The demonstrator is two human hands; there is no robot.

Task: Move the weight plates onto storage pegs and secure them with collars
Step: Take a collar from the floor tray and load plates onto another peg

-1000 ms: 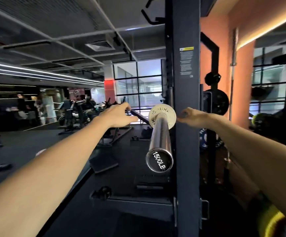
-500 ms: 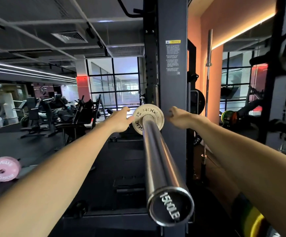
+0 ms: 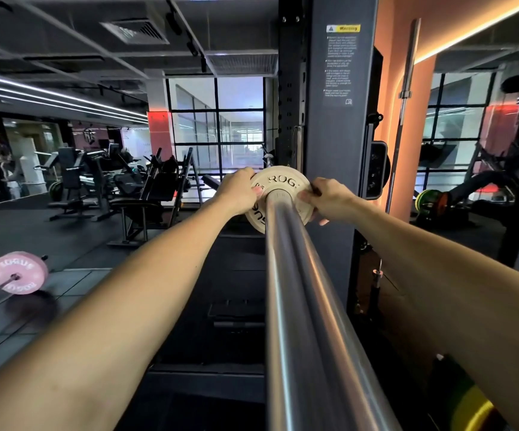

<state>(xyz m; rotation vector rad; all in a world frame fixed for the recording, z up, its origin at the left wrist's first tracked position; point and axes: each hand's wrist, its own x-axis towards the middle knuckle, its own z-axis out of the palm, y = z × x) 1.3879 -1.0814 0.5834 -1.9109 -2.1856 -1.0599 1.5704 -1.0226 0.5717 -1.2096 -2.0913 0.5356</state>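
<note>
A small cream weight plate (image 3: 283, 183) with dark lettering sits on the chrome barbell sleeve (image 3: 301, 306), which runs from the bottom of the view straight away from me. My left hand (image 3: 239, 192) grips the plate's left rim. My right hand (image 3: 326, 199) grips its right and lower rim. Both arms are stretched out along the sleeve. No collar shows on the sleeve in front of the plate.
The dark rack upright (image 3: 339, 119) with a warning label stands just behind and right of the plate. A pink plate on a barbell (image 3: 18, 272) lies on the floor at left. Gym machines (image 3: 146, 188) fill the background. Coloured plates (image 3: 469, 409) sit at lower right.
Both hands have closed in from beside the plate and taken hold of its rim. My head has moved nearer, so the sleeve end has left the view.
</note>
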